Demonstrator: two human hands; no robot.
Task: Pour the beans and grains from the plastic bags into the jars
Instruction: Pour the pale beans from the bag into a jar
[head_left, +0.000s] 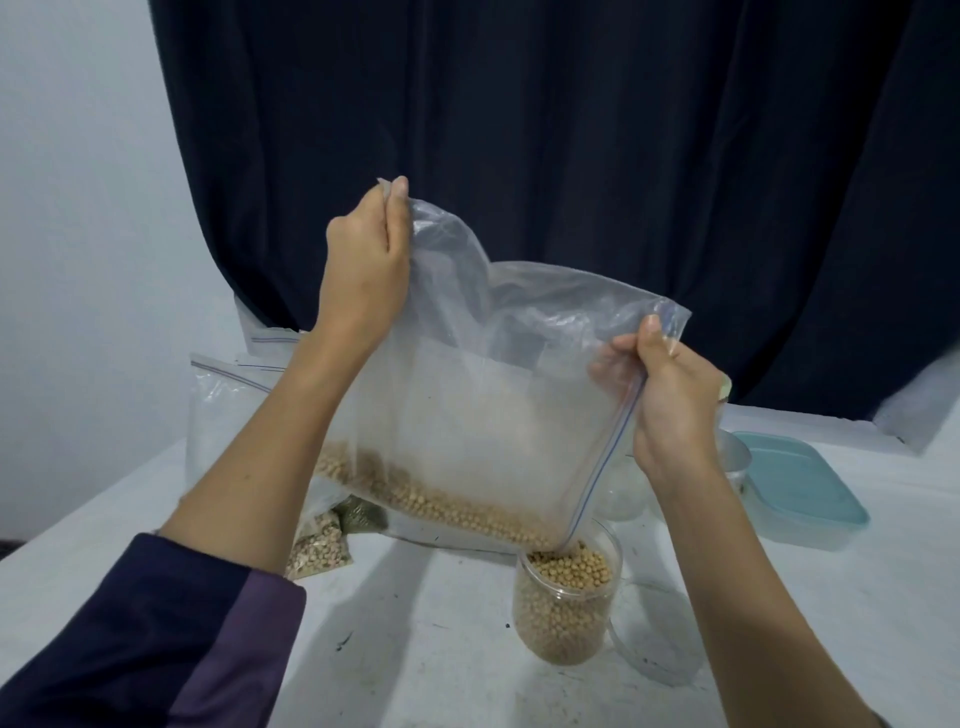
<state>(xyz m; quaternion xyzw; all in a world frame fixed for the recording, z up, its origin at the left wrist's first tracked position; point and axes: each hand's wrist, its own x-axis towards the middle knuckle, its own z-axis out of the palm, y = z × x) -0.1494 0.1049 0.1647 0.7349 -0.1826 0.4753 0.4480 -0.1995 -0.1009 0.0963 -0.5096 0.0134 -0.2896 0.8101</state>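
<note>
blue-lidded container (802, 491), dark curtain (545, 130), white table (415, 649)

Soft, even, cool light; the white table (415, 649) is bright with faint shadows. The dark curtain (571, 130) shows little detail. Wide-angle bending at the edges; slightly soft overall.

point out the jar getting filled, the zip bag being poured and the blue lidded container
jar (563, 618) head view, bean-filled clear wall
zip bag (483, 405) head view, clear side panel
blue lidded container (800, 486) head view, lid top

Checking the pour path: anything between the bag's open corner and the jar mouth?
Nothing visible. The zip bag has its low corner at the open jar, beans dropping straight in. Left hand and right hand grip higher up.
</note>
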